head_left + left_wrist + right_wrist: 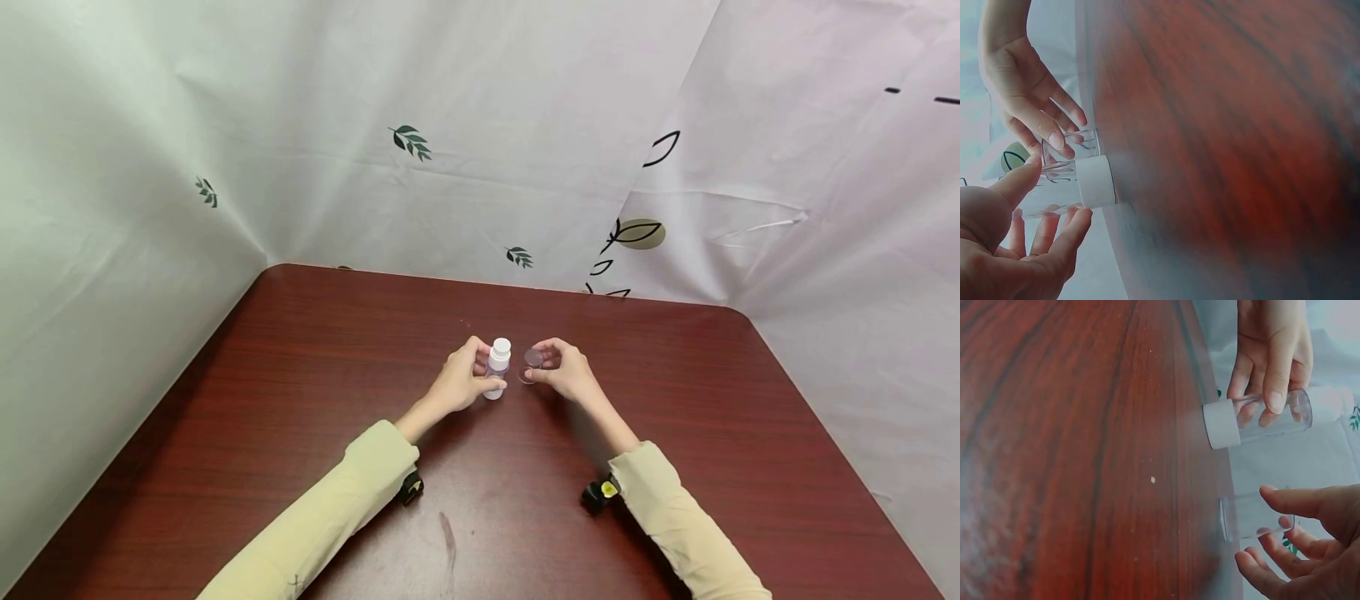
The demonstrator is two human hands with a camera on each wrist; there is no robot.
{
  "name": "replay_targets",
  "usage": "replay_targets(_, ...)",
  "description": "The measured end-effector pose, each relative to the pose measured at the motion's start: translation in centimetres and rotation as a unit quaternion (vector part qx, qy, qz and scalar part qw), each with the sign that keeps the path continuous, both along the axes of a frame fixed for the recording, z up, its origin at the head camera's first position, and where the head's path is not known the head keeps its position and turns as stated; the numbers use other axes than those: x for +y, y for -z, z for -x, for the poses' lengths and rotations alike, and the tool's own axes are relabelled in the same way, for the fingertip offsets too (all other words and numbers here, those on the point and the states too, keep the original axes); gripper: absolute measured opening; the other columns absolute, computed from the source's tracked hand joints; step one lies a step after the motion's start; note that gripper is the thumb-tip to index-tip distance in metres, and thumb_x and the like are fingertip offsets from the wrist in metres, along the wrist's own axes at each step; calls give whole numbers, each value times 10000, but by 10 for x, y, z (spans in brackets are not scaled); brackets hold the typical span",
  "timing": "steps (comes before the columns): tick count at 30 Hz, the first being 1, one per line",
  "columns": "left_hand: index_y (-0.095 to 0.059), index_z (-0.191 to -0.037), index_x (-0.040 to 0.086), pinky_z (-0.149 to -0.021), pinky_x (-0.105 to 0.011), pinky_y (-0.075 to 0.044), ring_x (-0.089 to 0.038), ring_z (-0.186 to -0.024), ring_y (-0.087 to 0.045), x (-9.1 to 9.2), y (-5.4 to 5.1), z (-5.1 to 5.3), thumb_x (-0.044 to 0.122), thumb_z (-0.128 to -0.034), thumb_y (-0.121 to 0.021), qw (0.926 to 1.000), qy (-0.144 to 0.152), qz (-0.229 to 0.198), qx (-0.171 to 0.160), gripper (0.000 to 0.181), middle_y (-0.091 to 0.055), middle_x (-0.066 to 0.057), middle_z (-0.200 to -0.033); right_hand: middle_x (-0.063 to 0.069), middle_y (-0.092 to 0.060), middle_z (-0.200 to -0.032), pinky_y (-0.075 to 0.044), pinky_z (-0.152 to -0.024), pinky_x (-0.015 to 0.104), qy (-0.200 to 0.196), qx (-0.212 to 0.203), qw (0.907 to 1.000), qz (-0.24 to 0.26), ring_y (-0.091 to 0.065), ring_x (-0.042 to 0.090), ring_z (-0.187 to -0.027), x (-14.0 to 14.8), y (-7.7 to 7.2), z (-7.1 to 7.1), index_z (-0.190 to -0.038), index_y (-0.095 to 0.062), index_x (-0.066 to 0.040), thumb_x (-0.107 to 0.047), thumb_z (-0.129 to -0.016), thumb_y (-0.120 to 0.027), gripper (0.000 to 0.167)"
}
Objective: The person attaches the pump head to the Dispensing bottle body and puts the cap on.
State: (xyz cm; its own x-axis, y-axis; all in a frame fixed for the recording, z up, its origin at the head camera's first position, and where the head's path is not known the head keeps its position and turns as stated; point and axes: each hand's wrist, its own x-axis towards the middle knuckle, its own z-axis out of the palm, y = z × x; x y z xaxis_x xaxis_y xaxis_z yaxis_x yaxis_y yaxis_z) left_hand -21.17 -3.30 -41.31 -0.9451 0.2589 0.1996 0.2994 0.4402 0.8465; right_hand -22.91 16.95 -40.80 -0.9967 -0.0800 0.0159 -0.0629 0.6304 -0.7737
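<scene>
My left hand (461,375) holds a small upright bottle (498,364), thumb on one side and fingers on the other. Its white base (1221,424) is at the tabletop, the body (1275,417) is see-through, and a white top piece (1330,403) rises above. A short way to the right, my right hand (570,372) grips a clear cylindrical cover (1249,517) between thumb and fingers, low at the table. A gap separates cover and bottle in the head view. In the left wrist view the bottle partly overlaps the cover (1089,142).
A reddish-brown wooden table (360,325) with rounded far corners lies beneath both hands. Pale cloth (465,75) with leaf prints hangs behind and at the sides. A dark smear (447,533) marks the near tabletop, and a small pale speck (1153,479) lies on the wood.
</scene>
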Motion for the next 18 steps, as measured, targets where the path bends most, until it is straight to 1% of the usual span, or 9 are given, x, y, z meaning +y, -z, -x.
replay_targets(10,-514,-1050,2,-782,-359,-561,-266,-859,-655,0,0,0,46,-747,-805,10000,18,-16,-22,423,-629,-165,-965,140,-684,-1006,-542,-810,362,129,301,9995,22,-658,257,-920,-3,-2,-5,-1100,-639,-53,-150,-749,-807,401)
replay_targets(14,-513,-1048,0,-780,-358,-562,-266,-858,-656,0,0,0,43,-746,-805,10000,24,-22,-16,422,-630,-167,-965,140,-691,-998,-541,-761,300,132,422,9990,112,-674,235,-895,-5,-4,-7,-1096,-637,-62,-156,-753,-807,394)
replay_targets(18,-513,-1046,1,-781,-360,-562,-268,-857,-656,0,0,0,41,-745,-805,10000,27,-30,-12,421,-630,-165,-966,147,-687,-985,-521,-713,233,149,556,9978,320,-675,223,-865,-8,-7,-10,-1093,-634,-61,-137,-751,-803,390)
